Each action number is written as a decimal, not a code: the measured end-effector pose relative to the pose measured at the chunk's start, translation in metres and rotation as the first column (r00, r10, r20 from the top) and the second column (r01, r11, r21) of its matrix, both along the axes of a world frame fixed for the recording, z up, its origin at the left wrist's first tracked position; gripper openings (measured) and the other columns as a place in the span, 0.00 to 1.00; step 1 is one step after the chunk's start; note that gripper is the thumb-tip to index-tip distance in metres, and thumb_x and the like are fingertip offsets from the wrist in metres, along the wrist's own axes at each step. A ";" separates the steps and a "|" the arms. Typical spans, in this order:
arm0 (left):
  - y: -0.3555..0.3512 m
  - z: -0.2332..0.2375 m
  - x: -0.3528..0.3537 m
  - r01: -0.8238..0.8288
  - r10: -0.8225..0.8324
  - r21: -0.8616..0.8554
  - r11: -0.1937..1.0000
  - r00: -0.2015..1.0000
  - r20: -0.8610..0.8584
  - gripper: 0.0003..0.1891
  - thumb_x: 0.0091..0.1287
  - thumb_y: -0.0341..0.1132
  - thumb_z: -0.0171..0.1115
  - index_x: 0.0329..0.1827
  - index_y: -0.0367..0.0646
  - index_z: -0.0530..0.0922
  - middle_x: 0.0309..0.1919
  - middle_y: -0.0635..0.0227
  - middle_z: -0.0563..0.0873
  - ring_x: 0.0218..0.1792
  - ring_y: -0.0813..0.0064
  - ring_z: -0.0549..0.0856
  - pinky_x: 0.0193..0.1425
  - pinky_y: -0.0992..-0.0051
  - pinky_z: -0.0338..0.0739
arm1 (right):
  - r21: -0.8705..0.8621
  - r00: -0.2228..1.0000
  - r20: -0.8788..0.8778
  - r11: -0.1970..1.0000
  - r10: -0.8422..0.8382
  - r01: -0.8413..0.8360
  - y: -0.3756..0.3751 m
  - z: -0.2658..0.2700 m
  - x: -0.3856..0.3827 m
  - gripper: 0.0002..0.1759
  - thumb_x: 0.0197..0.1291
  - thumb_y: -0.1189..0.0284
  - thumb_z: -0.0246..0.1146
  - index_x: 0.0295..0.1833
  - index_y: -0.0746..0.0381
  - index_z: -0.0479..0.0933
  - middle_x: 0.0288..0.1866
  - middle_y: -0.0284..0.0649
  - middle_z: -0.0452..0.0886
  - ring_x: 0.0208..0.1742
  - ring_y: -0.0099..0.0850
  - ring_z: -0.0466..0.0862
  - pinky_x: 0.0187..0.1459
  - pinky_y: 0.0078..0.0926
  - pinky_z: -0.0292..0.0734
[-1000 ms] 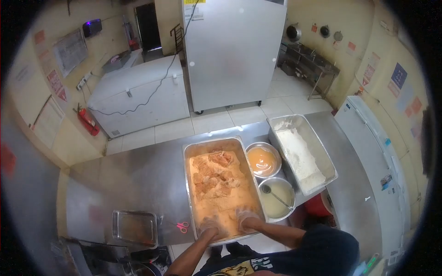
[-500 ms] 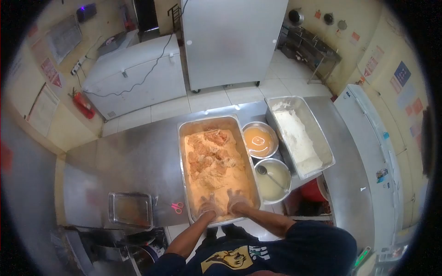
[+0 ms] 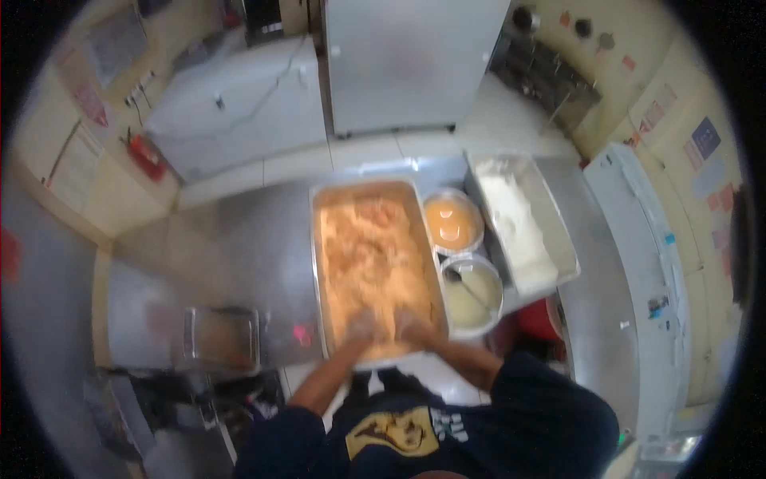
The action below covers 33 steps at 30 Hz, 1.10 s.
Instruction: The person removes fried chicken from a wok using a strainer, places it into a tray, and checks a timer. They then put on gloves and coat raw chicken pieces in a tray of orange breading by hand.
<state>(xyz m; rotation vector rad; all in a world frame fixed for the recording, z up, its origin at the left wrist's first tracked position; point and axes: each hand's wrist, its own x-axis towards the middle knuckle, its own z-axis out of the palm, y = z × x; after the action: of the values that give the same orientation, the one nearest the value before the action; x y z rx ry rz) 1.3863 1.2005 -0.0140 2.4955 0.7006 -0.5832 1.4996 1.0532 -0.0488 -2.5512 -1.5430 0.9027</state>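
Note:
A long metal tray (image 3: 317, 271) on the steel table holds orange-tinted flour (image 3: 383, 299), with coated reddish-orange pieces (image 3: 375, 227) toward its far half. Both hands are inside the tray at its near end, side by side and a little apart. My left hand (image 3: 365, 327) is sunk in the flour, its fingers blurred and partly covered. Flour also coats my right hand (image 3: 410, 326), whose fingers are smeared by motion. Whether either hand holds anything cannot be made out.
Right of the tray stand a bowl of orange liquid (image 3: 452, 225), a bowl of pale liquid (image 3: 471, 299) with a ladle, and a deep pan of white flour (image 3: 523, 227). Pink scissors (image 3: 302, 334) and a small metal tray (image 3: 222, 339) lie to the left.
The whole view has shifted and blurred, with the table sitting slightly higher in the frame. Both hands remain at the near end of the tray, their fingers now less distinct.

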 end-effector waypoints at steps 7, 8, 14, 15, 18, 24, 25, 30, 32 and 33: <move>-0.012 0.066 -0.036 -0.193 0.192 0.004 0.981 0.974 -0.120 0.55 0.45 0.52 0.78 0.79 0.57 0.58 0.65 0.42 0.74 0.67 0.53 0.75 0.67 0.56 0.72 | -0.019 0.970 0.243 1.000 -0.016 0.021 -0.005 0.097 -0.038 0.27 0.57 0.66 0.62 0.61 0.66 0.73 0.46 0.52 0.84 0.60 0.48 0.80 0.58 0.46 0.74; -0.017 0.016 -0.034 -0.153 0.160 0.071 0.986 0.981 -0.113 0.58 0.44 0.50 0.79 0.80 0.55 0.55 0.65 0.41 0.74 0.67 0.51 0.75 0.67 0.57 0.73 | 0.104 0.884 0.465 0.995 -0.050 0.002 -0.008 0.104 -0.064 0.29 0.59 0.65 0.61 0.64 0.69 0.71 0.47 0.54 0.84 0.60 0.49 0.80 0.58 0.46 0.74; 0.033 0.005 -0.017 -0.295 0.285 -0.297 0.908 0.955 -0.077 0.61 0.45 0.44 0.78 0.82 0.53 0.47 0.67 0.40 0.70 0.65 0.46 0.75 0.66 0.60 0.75 | -0.190 0.949 -0.311 0.975 0.049 -0.113 0.003 0.053 0.022 0.43 0.57 0.52 0.68 0.69 0.72 0.66 0.60 0.68 0.75 0.64 0.54 0.77 0.64 0.45 0.72; 0.035 0.039 -0.021 -0.305 0.292 -0.291 0.907 0.952 -0.088 0.60 0.45 0.44 0.77 0.82 0.53 0.47 0.66 0.40 0.72 0.65 0.47 0.76 0.66 0.60 0.75 | -0.225 0.937 -0.342 0.961 0.074 -0.159 0.005 0.090 0.030 0.47 0.56 0.50 0.68 0.71 0.72 0.63 0.61 0.67 0.75 0.64 0.53 0.77 0.64 0.44 0.72; 0.004 0.091 -0.035 -0.313 0.300 -0.118 0.942 0.947 -0.115 0.59 0.47 0.41 0.75 0.82 0.54 0.47 0.64 0.41 0.75 0.63 0.51 0.79 0.65 0.60 0.76 | 0.043 0.998 0.029 0.997 0.057 -0.058 -0.006 0.085 -0.001 0.44 0.54 0.49 0.70 0.67 0.69 0.68 0.59 0.62 0.77 0.59 0.52 0.80 0.61 0.44 0.74; -0.001 0.027 -0.017 -0.294 0.262 -0.177 0.939 0.948 -0.182 0.52 0.52 0.41 0.71 0.81 0.55 0.51 0.61 0.43 0.79 0.62 0.51 0.80 0.66 0.59 0.74 | 0.013 0.966 -0.223 0.990 -0.131 0.138 -0.008 -0.039 0.018 0.37 0.50 0.55 0.70 0.63 0.63 0.74 0.55 0.58 0.81 0.49 0.49 0.85 0.53 0.44 0.79; 0.011 0.024 -0.020 -0.258 0.245 -0.208 0.944 0.966 -0.087 0.47 0.56 0.40 0.67 0.81 0.54 0.53 0.63 0.42 0.77 0.65 0.51 0.78 0.68 0.58 0.72 | 0.065 0.948 -0.317 0.996 -0.031 0.054 -0.003 -0.030 0.028 0.37 0.50 0.56 0.70 0.63 0.64 0.72 0.54 0.59 0.81 0.50 0.49 0.85 0.53 0.43 0.79; -0.026 0.062 -0.032 0.018 0.003 0.171 0.985 0.993 -0.122 0.47 0.54 0.40 0.67 0.79 0.48 0.57 0.63 0.45 0.78 0.64 0.53 0.79 0.67 0.62 0.73 | 0.080 0.985 0.166 0.994 0.055 -0.069 0.001 0.095 -0.013 0.26 0.51 0.62 0.67 0.55 0.65 0.77 0.45 0.56 0.84 0.48 0.45 0.86 0.51 0.42 0.81; -0.038 0.043 -0.027 0.050 -0.027 0.413 0.909 0.998 -0.060 0.50 0.49 0.42 0.71 0.78 0.45 0.59 0.62 0.47 0.79 0.63 0.54 0.79 0.69 0.63 0.72 | 0.213 0.941 0.338 0.976 -0.024 -0.052 0.008 0.085 -0.023 0.24 0.51 0.63 0.67 0.51 0.65 0.80 0.42 0.54 0.85 0.47 0.44 0.86 0.50 0.42 0.81; -0.033 0.041 -0.018 0.065 -0.059 0.318 0.946 0.998 -0.031 0.51 0.48 0.43 0.72 0.78 0.46 0.59 0.61 0.47 0.80 0.63 0.54 0.80 0.69 0.63 0.71 | 0.036 0.989 0.145 0.999 -0.037 0.032 0.020 0.073 -0.016 0.27 0.51 0.62 0.68 0.55 0.67 0.78 0.46 0.56 0.84 0.51 0.45 0.85 0.53 0.42 0.80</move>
<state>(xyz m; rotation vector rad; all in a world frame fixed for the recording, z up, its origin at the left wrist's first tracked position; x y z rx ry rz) 1.3685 1.1680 0.0265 2.8236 0.7800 -0.5560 1.4834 1.0736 0.0239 -2.6646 -1.5289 0.6949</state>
